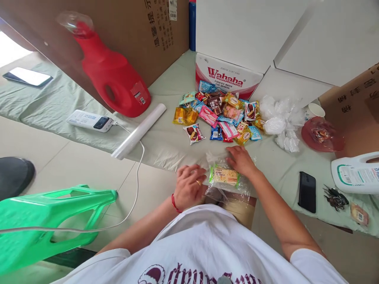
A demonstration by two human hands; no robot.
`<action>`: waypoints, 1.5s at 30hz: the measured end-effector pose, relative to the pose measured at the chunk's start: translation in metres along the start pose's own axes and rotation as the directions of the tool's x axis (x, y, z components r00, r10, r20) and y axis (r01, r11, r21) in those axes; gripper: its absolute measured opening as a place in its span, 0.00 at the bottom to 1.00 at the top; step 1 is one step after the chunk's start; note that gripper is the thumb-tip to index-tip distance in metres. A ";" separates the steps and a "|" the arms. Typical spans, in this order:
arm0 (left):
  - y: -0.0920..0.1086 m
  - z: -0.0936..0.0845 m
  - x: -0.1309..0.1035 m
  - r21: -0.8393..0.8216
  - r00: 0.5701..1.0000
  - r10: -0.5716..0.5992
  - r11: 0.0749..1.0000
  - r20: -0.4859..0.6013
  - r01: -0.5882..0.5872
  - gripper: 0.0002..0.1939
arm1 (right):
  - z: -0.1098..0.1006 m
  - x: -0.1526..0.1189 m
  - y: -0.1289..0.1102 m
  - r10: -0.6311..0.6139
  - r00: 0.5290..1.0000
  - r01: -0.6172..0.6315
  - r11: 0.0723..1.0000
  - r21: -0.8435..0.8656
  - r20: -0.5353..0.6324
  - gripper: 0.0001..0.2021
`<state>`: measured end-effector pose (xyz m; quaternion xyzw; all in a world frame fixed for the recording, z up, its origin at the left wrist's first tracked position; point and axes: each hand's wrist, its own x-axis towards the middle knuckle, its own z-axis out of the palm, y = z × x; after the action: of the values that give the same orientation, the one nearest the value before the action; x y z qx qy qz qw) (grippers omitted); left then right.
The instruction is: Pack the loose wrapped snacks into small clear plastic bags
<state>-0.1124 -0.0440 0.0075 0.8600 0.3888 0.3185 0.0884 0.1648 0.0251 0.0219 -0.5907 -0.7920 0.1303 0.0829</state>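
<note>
A cracker packet (224,176) with green edges lies inside a clear plastic bag (217,193) in front of me, at the near edge of the cloth-covered surface. At the bag's left side is my left hand (189,183), its fingers loosely bent and partly apart, with no object visible in them. My right hand (241,159) reaches over the bag's upper right side, fingers spread and touching the plastic. Just beyond lies a heap of wrapped snacks (219,110) in many colours. One brown-and-white snack packet (194,133) sits at the heap's front left.
Behind the snacks stands a Wahaha carton (226,77). To the right are bunched clear bags (282,122), a red bowl (322,136), a black phone (307,192), keys (335,198) and a white jug (357,173). Leftward are a plastic roll (139,132), red jug (115,79), power bank (89,120) and green stool (50,209).
</note>
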 end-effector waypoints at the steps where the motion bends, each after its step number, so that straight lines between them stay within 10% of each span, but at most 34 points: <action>1: 0.008 0.004 0.003 -0.017 0.996 0.082 0.997 0.047 -0.082 0.15 | 0.003 0.008 0.000 -0.013 0.998 0.014 1.000 -0.007 0.054 0.16; 4: 0.024 0.021 0.017 -0.054 0.945 0.244 0.970 0.217 -0.238 0.17 | 0.009 0.024 0.001 -0.074 0.988 0.062 0.993 0.096 0.132 0.06; 8: 0.022 0.037 0.030 -0.051 0.950 0.155 0.988 0.270 -0.146 0.15 | 0.000 0.032 0.020 -0.079 0.991 0.028 0.911 0.412 0.107 0.05; 18: 0.005 0.049 0.030 -0.116 0.975 -0.140 0.980 0.174 0.161 0.20 | -0.045 0.010 0.019 0.084 0.996 -0.045 0.810 0.584 -0.040 0.12; 25: -0.011 0.059 0.044 -0.275 0.877 -0.479 0.845 -0.014 0.457 0.32 | -0.012 -0.055 -0.024 -0.102 0.994 0.099 0.832 0.545 -0.025 0.07; 30: -0.025 0.060 0.076 -0.245 0.789 -0.508 0.763 0.344 0.598 0.20 | 0.005 -0.059 -0.013 0.205 0.975 -0.076 0.680 0.729 -0.090 0.12; 38: -0.039 0.065 0.070 -0.379 0.721 -0.630 0.616 0.288 0.690 0.09 | 0.012 -0.033 0.011 0.551 0.826 -0.068 0.299 0.952 -0.114 0.23; 41: -0.043 0.058 0.073 -0.285 0.688 -0.677 0.627 0.261 0.725 0.10 | 0.013 -0.037 0.013 0.562 0.817 -0.087 0.342 0.936 -0.130 0.23; 45: -0.040 0.049 0.074 -0.124 0.700 -0.697 0.690 0.154 0.713 0.11 | 0.009 -0.050 0.003 0.329 0.930 -0.067 0.587 0.807 -0.162 0.16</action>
<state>-0.0698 0.0421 -0.0113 0.6473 0.6552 0.2518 0.2971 0.1797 -0.0230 0.0132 -0.5909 -0.5592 0.3848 0.4360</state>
